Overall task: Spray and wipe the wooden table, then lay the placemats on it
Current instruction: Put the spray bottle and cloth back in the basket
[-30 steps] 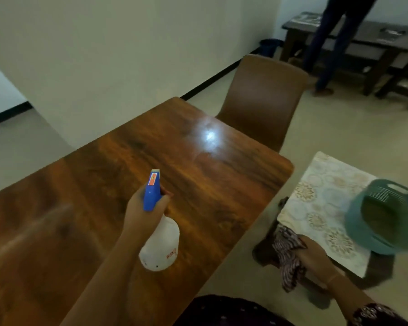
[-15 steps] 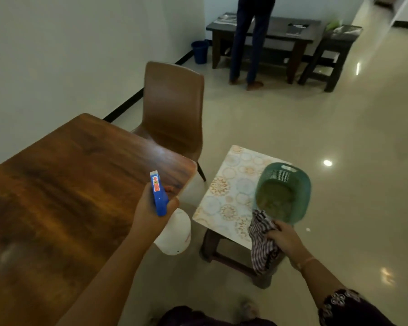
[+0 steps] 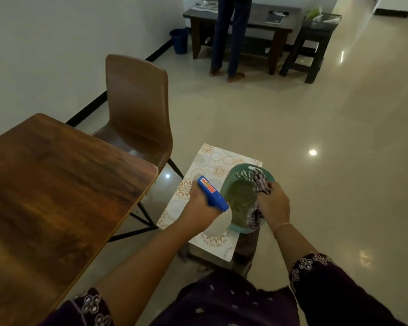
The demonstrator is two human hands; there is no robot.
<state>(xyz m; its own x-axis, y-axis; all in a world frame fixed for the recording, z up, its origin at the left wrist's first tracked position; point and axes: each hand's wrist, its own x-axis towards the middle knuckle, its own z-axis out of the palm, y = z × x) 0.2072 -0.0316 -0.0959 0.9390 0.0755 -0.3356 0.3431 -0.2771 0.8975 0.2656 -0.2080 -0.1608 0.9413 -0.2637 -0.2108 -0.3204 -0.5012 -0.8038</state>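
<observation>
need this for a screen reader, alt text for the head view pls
A person's left hand holds a spray bottle and the right hand a checked cloth over a green basket on a placemat-covered stool, beside a wooden table.

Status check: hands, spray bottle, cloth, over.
Left hand gripping blue-headed white spray bottle. Right hand gripping checked cloth over green plastic basket. Wooden table bare; nothing blocking.

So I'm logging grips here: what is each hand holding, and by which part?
Left hand: spray bottle, by its blue head. Right hand: checked cloth, bunched mid-length.
</observation>
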